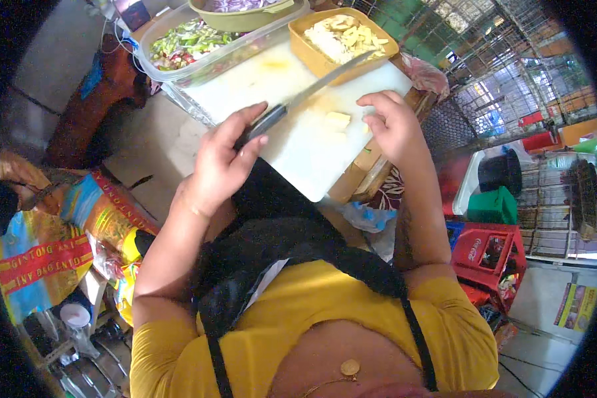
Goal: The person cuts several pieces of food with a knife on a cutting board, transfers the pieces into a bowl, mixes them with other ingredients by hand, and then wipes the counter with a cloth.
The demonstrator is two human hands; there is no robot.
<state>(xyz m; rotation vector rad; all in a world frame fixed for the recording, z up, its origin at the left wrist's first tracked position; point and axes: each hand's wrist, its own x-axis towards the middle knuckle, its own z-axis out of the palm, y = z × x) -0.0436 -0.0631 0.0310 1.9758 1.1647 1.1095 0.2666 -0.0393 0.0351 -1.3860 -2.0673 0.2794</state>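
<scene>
My left hand is closed around the black handle of a kitchen knife, whose blade points up and right over the white cutting board. The blade's tip reaches over a yellow-brown plastic container holding pale cut pieces. My right hand hovers over the board's right side, fingers curled and apart, and no held thing shows in it. Between the hands, a pale yellow chunk lies on the board, with a small yellow bit near my right fingertips.
A clear plastic tub of chopped green and red vegetables stands at the board's far left, with a green bowl of sliced purple onion or similar on it. Wire mesh stands at the right. A red crate is at lower right, printed sacks at left.
</scene>
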